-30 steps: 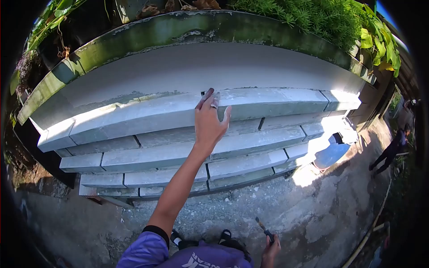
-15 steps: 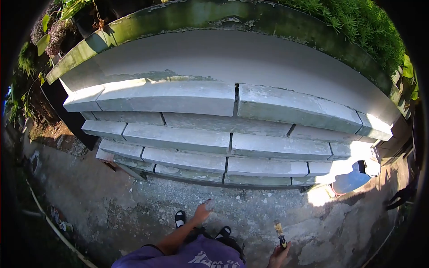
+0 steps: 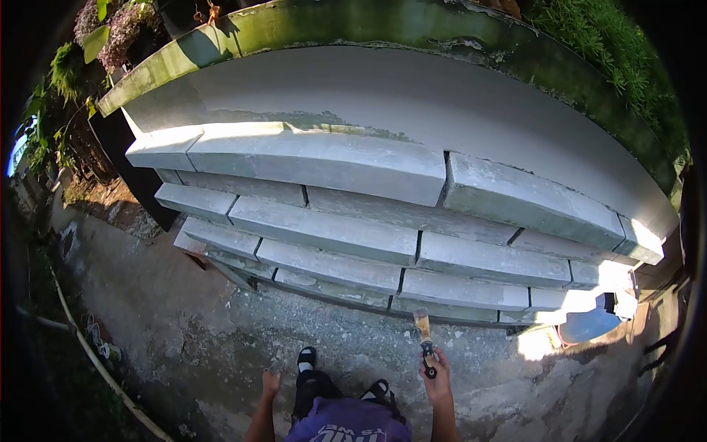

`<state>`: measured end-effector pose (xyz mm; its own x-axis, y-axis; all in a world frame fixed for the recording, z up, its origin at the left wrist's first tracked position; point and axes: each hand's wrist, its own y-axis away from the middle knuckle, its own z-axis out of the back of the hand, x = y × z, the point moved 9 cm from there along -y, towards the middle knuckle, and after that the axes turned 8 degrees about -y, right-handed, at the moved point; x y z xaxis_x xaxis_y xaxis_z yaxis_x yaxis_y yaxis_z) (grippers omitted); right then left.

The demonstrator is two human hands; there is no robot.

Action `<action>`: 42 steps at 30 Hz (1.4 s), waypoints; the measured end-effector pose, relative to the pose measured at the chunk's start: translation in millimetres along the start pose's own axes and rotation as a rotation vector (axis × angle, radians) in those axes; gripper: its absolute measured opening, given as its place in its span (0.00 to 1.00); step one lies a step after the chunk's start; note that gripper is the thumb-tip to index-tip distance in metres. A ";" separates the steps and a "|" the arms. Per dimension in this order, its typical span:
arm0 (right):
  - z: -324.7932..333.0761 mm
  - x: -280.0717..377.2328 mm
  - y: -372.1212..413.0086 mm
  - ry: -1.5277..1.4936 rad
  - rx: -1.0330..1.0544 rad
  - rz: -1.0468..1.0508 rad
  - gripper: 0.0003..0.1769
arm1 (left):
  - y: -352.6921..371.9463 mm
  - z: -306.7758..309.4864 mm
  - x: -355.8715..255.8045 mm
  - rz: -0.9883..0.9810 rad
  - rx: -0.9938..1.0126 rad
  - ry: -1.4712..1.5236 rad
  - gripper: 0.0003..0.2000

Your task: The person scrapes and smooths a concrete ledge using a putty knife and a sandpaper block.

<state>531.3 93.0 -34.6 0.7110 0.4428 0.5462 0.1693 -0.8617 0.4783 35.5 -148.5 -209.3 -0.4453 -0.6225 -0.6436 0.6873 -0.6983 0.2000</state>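
Observation:
My right hand (image 3: 440, 377) grips a putty knife (image 3: 423, 337) by its dark handle, the stained flat blade pointing away from me toward the lowest blocks. My left hand (image 3: 271, 382) hangs low beside my leg with its fingers curled in; whatever they hold, if anything, is too small to tell. Ahead of both hands stands a stepped stack of pale grey blocks (image 3: 324, 225) with dark gaps between them. Neither hand touches the blocks.
A plain wall (image 3: 368, 88) with a mossy green ledge (image 3: 309, 33) rises behind the blocks. A blue basin (image 3: 591, 324) sits at the right end. Rough concrete ground (image 3: 184, 331) lies underfoot, and a long pale pipe (image 3: 96, 357) runs along the left.
My right hand has moved left and forward with the putty knife, closer to the blocks. My left hand has dropped back toward my left side. The view has shifted and tilted slightly.

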 end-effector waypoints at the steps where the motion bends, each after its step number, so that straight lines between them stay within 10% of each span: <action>1: -21.0 0.9 -6.3 0.069 0.058 -0.023 0.12 | 16.6 14.8 -21.3 0.056 -0.022 0.009 0.14; 8: -170.9 65.1 2.9 0.133 0.344 0.210 0.14 | 54.4 4.8 43.0 0.188 -0.096 0.309 0.15; 13: -267.2 181.7 54.0 0.378 0.378 0.972 0.24 | 22.7 -20.5 117.6 0.372 0.060 0.432 0.17; 20: -375.2 251.7 123.1 0.467 0.261 1.771 0.34 | -91.4 6.7 63.7 0.099 0.126 0.221 0.18; 29: -482.7 259.3 61.9 0.299 0.716 1.614 0.18 | -212.3 26.8 18.3 -0.197 0.237 0.114 0.19; 36: -510.2 247.6 70.5 0.354 0.485 2.111 0.14 | -267.1 33.8 -5.4 -0.368 0.305 0.031 0.21; 42: -509.1 253.6 42.4 0.223 0.275 2.069 0.16 | -282.4 45.9 -9.7 -0.506 0.304 -0.012 0.22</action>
<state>371.3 294.8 474.3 -0.1225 -0.9888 0.0855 -0.4882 -0.0149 -0.8726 -180.6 38.5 -225.6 -0.6829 -0.1885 -0.7058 0.1931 -0.9784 0.0745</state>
